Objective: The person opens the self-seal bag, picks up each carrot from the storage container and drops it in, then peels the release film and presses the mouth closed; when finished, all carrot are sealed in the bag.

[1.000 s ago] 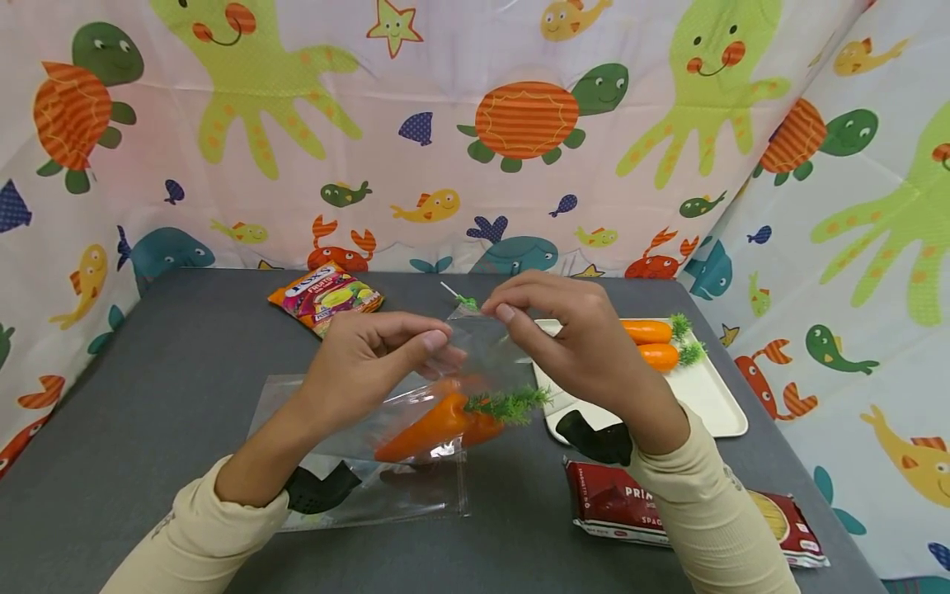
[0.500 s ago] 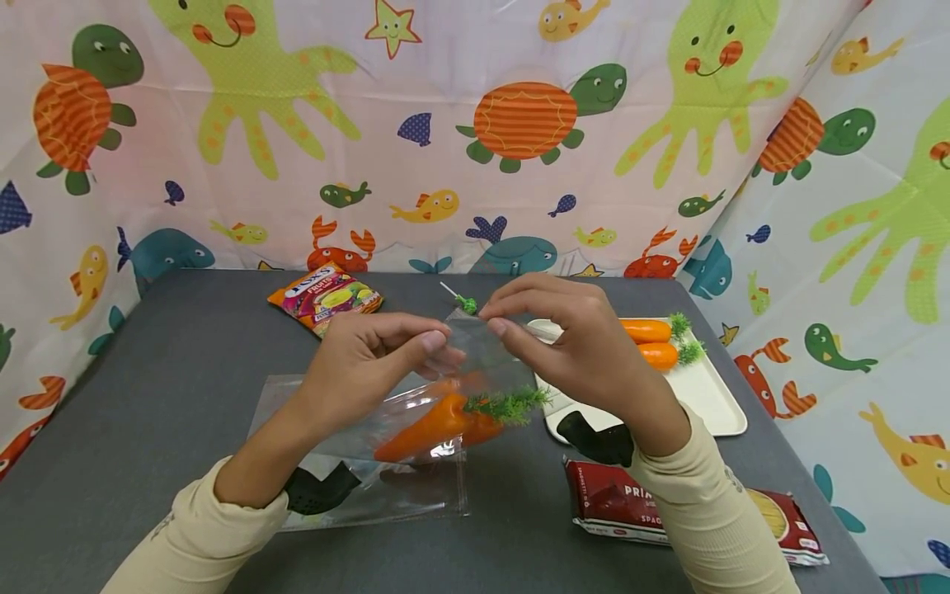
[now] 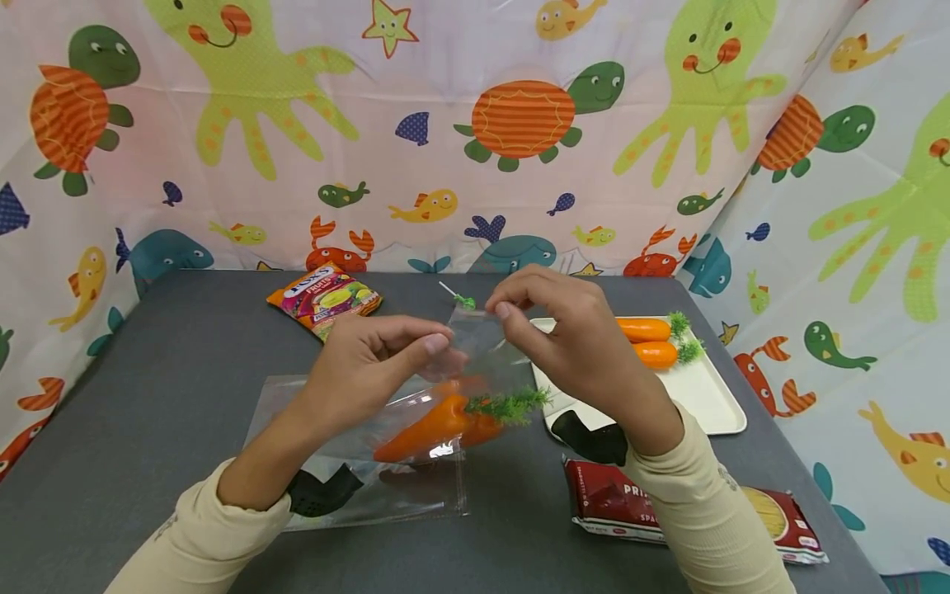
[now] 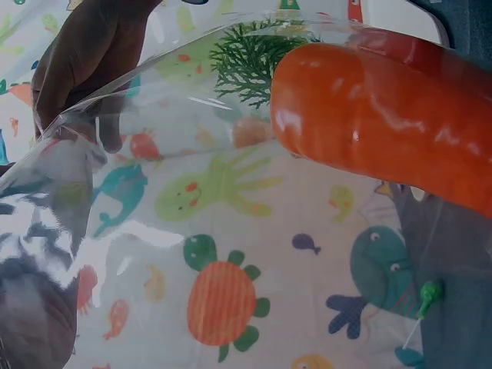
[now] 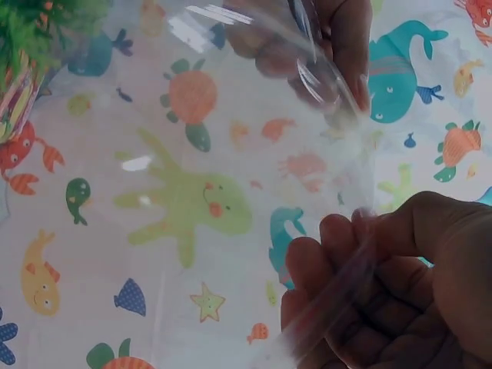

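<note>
A clear plastic bag hangs between both hands, with orange carrots with green frilly tops inside it. My left hand pinches the bag's upper edge between thumb and fingers. On the other side, my right hand pinches the same edge near its corner. The left wrist view shows a carrot through the film, close to the camera. In the right wrist view the right fingers curl at the bag's edge, and the left hand shows beyond it.
A cream tray with carrots stands at the right. A red spaghetti pack lies in front of it, partly under the right forearm. A Fox's candy bag and a green lollipop lie at the back. Another clear bag lies on the grey table.
My right hand has shifted very slightly up and right, drawing the bag's edge a little wider. The left hand and the carrots have barely moved.
</note>
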`<state>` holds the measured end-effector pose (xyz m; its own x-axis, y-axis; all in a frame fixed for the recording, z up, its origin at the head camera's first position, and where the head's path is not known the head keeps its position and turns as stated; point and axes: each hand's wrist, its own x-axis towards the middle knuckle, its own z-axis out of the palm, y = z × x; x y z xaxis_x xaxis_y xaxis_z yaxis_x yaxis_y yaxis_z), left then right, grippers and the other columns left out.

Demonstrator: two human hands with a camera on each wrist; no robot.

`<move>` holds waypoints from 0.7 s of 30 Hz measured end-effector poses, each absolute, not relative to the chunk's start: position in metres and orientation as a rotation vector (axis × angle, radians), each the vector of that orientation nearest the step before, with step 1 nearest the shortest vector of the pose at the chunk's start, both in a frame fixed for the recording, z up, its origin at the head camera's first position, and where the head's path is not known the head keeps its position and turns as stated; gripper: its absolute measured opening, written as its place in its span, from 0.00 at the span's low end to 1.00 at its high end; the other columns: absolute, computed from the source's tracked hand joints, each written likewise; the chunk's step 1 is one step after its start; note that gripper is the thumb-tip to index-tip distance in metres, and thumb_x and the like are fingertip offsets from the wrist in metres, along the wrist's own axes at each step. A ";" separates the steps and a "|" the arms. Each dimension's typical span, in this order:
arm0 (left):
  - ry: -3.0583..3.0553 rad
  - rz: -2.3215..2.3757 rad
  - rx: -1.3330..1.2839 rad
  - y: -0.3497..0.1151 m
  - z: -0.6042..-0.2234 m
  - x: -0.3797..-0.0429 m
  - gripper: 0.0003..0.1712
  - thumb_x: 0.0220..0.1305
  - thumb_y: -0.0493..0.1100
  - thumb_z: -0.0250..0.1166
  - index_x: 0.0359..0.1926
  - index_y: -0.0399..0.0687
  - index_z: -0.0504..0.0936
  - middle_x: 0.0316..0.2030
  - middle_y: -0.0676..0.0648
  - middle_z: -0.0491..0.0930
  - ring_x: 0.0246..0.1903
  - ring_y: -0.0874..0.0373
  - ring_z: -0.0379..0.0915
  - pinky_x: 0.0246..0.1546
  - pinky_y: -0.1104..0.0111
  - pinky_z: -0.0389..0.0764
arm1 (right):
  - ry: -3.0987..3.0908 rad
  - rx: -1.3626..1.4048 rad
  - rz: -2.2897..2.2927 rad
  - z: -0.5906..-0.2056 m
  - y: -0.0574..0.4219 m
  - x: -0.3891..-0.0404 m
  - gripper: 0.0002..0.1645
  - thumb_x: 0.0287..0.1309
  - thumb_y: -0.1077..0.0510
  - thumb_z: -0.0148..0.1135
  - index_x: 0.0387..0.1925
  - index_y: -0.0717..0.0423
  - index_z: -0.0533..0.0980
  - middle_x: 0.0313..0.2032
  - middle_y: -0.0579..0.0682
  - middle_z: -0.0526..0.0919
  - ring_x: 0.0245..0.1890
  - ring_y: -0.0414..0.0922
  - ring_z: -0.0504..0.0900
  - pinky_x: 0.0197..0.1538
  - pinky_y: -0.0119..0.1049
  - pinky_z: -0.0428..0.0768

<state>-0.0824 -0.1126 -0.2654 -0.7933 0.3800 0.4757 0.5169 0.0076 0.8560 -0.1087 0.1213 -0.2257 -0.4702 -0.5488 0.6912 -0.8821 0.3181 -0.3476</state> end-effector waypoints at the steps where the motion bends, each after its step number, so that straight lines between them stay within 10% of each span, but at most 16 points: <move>1: -2.146 -1.906 -0.968 -0.113 -0.266 -0.082 0.10 0.67 0.31 0.61 0.46 0.30 0.83 0.35 0.43 0.87 0.34 0.52 0.85 0.37 0.60 0.85 | -2.137 1.261 0.996 -0.226 0.122 -0.109 0.04 0.60 0.69 0.61 0.36 0.62 0.80 0.35 0.48 0.83 0.34 0.39 0.79 0.36 0.30 0.78; 9: -2.100 -1.892 -1.013 -0.113 -0.267 -0.082 0.10 0.69 0.32 0.59 0.46 0.29 0.83 0.35 0.41 0.86 0.32 0.51 0.85 0.36 0.60 0.85 | -2.054 1.315 1.091 -0.229 0.126 -0.111 0.09 0.63 0.59 0.65 0.40 0.63 0.82 0.37 0.48 0.84 0.39 0.43 0.81 0.44 0.34 0.80; 21: -2.114 -1.882 -1.006 -0.113 -0.267 -0.083 0.11 0.69 0.33 0.59 0.47 0.29 0.82 0.36 0.41 0.86 0.34 0.52 0.85 0.37 0.60 0.84 | -2.079 1.325 1.017 -0.230 0.127 -0.109 0.15 0.48 0.72 0.72 0.41 0.63 0.84 0.38 0.48 0.85 0.42 0.44 0.82 0.44 0.32 0.80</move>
<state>-0.0826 -0.1129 -0.2674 -0.7671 0.3830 0.5146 0.5555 -0.0046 0.8315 -0.1095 0.1267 -0.2300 -0.4228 -0.5574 0.7145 -0.9062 0.2587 -0.3344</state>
